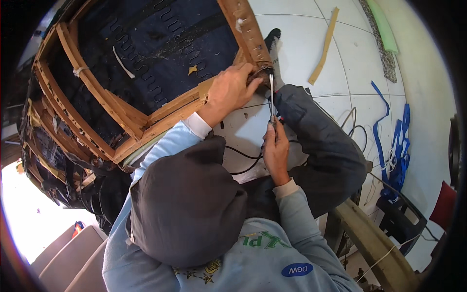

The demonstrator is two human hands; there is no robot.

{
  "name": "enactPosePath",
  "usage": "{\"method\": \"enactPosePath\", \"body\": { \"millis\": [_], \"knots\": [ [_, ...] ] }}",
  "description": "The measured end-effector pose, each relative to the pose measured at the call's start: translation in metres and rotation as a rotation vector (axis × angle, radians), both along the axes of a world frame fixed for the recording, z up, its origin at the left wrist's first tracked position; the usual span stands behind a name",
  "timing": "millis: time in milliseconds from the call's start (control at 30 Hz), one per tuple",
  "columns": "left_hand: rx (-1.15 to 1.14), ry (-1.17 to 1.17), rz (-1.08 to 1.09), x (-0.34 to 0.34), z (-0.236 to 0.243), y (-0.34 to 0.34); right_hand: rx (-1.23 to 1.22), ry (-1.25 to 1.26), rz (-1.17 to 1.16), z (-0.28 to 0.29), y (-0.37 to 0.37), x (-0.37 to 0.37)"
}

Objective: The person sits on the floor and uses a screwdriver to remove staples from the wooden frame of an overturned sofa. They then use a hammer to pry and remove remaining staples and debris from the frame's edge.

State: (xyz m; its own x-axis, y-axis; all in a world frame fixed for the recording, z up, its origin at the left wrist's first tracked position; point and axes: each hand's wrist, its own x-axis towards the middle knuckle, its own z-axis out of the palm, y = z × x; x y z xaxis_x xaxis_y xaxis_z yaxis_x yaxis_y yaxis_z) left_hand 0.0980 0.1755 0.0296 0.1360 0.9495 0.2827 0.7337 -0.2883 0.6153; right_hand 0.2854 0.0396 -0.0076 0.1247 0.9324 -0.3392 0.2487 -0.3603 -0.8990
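My left hand (229, 91) grips the corner of a wooden furniture frame (252, 36), its fingers curled over the wood beside some torn brown material (260, 73). My right hand (276, 151) is closed round the handle of a long, thin metal tool (272, 95), perhaps a screwdriver. The tool's tip reaches the frame corner just right of my left fingers; whether it is under the material is too small to tell. Inside the frame, dark fabric (131, 58) carries wavy metal springs (165, 19) and small loose scraps.
My bent leg (326, 141) lies right of the frame on white tiles (340, 53). A tan strip (323, 46), a green foam roll (382, 24), tangled blue straps (404, 146) and a black cable (243, 156) lie on the floor. A wooden beam (369, 238) and grey chairs (68, 248) are near the lower edge.
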Motion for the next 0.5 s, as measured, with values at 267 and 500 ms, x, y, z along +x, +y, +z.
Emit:
{"method": "enactPosePath", "body": {
  "millis": [267, 500],
  "knots": [
    [-0.242, -0.124, -0.057, -0.017, -0.002, 0.008, 0.118, -0.019, 0.01, -0.011, -0.009, 0.002],
    [-0.263, -0.082, -0.023, -0.019, -0.006, 0.011, 0.022, 0.071, 0.052, -0.01, -0.01, 0.008]
  ]
}}
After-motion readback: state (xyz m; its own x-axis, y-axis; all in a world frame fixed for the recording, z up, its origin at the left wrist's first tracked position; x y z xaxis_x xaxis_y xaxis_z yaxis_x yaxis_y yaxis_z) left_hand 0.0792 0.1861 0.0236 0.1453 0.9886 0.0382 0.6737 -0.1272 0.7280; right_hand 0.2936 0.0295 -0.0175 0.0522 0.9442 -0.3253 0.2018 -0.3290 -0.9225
